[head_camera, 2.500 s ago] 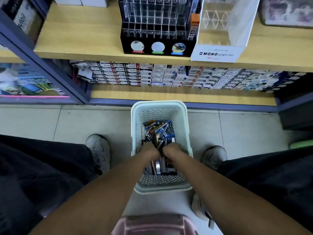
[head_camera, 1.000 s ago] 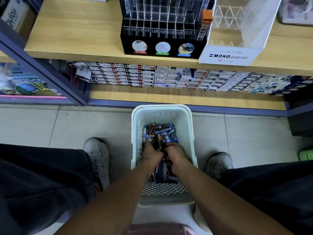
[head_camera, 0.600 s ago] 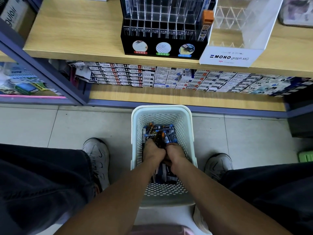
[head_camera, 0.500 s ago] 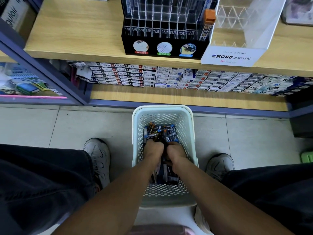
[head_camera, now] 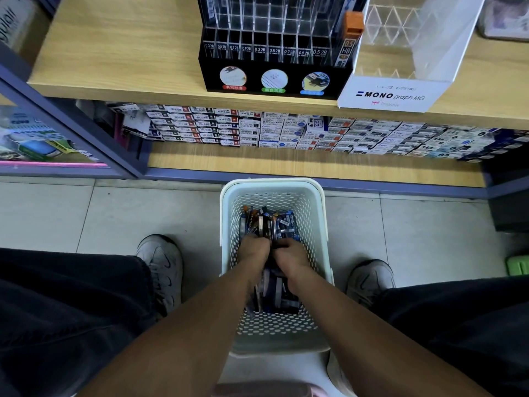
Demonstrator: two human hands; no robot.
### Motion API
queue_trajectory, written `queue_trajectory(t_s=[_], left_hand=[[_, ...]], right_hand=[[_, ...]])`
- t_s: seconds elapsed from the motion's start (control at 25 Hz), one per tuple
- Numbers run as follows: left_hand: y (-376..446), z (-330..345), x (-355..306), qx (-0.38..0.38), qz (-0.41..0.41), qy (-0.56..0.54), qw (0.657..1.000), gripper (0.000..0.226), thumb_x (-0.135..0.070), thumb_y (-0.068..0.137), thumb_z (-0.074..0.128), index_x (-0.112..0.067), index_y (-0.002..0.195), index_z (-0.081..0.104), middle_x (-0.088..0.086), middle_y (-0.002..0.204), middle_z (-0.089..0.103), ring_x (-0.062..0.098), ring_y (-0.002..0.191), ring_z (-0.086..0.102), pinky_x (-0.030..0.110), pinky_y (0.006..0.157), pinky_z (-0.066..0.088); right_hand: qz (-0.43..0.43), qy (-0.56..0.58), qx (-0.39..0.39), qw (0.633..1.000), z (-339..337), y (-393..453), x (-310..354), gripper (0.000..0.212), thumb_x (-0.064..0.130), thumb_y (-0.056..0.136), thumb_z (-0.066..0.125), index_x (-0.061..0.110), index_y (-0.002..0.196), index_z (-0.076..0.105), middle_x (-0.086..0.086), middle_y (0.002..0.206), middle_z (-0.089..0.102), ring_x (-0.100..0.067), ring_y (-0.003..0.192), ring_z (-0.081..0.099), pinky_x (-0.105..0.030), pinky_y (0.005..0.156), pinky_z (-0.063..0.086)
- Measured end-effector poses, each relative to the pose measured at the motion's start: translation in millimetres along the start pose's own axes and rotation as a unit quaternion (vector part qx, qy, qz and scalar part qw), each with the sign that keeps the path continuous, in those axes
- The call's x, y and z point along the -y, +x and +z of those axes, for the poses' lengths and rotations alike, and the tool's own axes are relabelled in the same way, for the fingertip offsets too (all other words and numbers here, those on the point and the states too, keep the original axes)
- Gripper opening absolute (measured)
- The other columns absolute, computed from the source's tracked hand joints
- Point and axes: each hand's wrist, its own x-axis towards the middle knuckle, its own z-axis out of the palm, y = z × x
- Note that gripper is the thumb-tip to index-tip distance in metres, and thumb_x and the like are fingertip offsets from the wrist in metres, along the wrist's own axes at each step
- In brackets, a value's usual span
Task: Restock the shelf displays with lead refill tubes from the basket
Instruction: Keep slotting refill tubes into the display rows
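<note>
Both hands, left (head_camera: 255, 250) and right (head_camera: 290, 254), are digging among refill tubes (head_camera: 269, 223) in the floor basket (head_camera: 226, 224), grip unclear; the display rack (head_camera: 274, 47) on the shelf is standing nearly empty.

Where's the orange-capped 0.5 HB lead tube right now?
In the head view, the orange-capped 0.5 HB lead tube stands upright on the upper wooden shelf, at the black display rack's right end, beside the white MONO display box.

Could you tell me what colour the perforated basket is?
Pale mint green basket, clearest in the head view.
</note>
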Motion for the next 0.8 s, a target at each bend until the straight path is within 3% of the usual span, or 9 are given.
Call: queue_trajectory(t_s=[0.12,0.24,0.32,0.44,0.56,0.68,0.8], left_hand=[[2,-1,0,0.021,-0.010,-0.045,0.999,0.020,-0.020,0.093,0.053,-0.007,0.103,0.064,0.013,0.094,0.068,0.033,0.092,0.068,0.039,0.082,0.058],[3,2,1,0.033,0.001,-0.048,0.998,0.033,-0.038,0.088,0.069,-0.009,0.103,0.063,0.013,0.099,0.071,0.032,0.092,0.069,0.043,0.086,0.059],[5,3,3,0.021,0.004,-0.056,0.998,0.041,-0.030,0.080,0.080,-0.004,0.107,0.063,0.016,0.099,0.072,0.033,0.089,0.071,0.047,0.082,0.061],[7,2,4,0.002,-0.009,-0.121,0.993,0.024,-0.011,0.078,0.080,-0.008,0.093,0.062,0.020,0.095,0.072,0.036,0.088,0.072,0.052,0.080,0.061],[8,2,5,-0.018,0.024,-0.089,0.996,0.034,-0.012,0.082,0.074,-0.006,0.112,0.060,0.022,0.105,0.070,0.037,0.095,0.069,0.051,0.084,0.060],[1,-1,4,-0.040,0.107,-0.015,0.993,0.041,-0.017,0.092,0.069,-0.006,0.130,0.057,0.020,0.119,0.068,0.036,0.105,0.066,0.044,0.093,0.055],[-7,-6,2,-0.046,0.154,0.033,0.986,0.049,-0.020,0.100,0.060,-0.004,0.144,0.046,0.018,0.136,0.059,0.034,0.124,0.057,0.032,0.099,0.045]], right_hand=[[-0.010,-0.004,0.012,1.000,4,-5,1,0.027,0.000,0.088,0.056,0.022,0.092,0.070,-0.006,0.095,0.075,-0.026,0.087,0.072,-0.044,0.082,0.062],[-0.008,0.010,0.013,1.000,5,-7,-1,0.021,0.004,0.090,0.058,0.019,0.092,0.072,-0.005,0.094,0.076,-0.025,0.086,0.073,-0.043,0.082,0.062],[-0.013,0.026,0.014,0.999,4,-8,-3,0.021,0.002,0.085,0.062,0.014,0.093,0.077,-0.007,0.091,0.077,-0.026,0.085,0.075,-0.044,0.081,0.062],[-0.003,0.049,0.019,0.999,1,-9,-1,0.028,-0.009,0.077,0.062,0.008,0.092,0.079,-0.015,0.086,0.077,-0.034,0.083,0.074,-0.045,0.077,0.063],[-0.005,0.043,0.016,0.999,-1,-10,1,0.028,-0.008,0.078,0.055,0.007,0.082,0.079,-0.020,0.081,0.075,-0.034,0.075,0.072,-0.042,0.070,0.060],[-0.054,-0.069,-0.039,0.995,-7,-13,4,0.025,-0.003,0.077,0.054,0.007,0.077,0.077,-0.017,0.077,0.073,-0.031,0.070,0.069,-0.033,0.061,0.052],[-0.096,-0.230,-0.035,0.968,-13,-26,5,0.031,0.000,0.083,0.055,0.014,0.100,0.076,-0.007,0.094,0.074,-0.023,0.079,0.068,-0.028,0.066,0.056]])
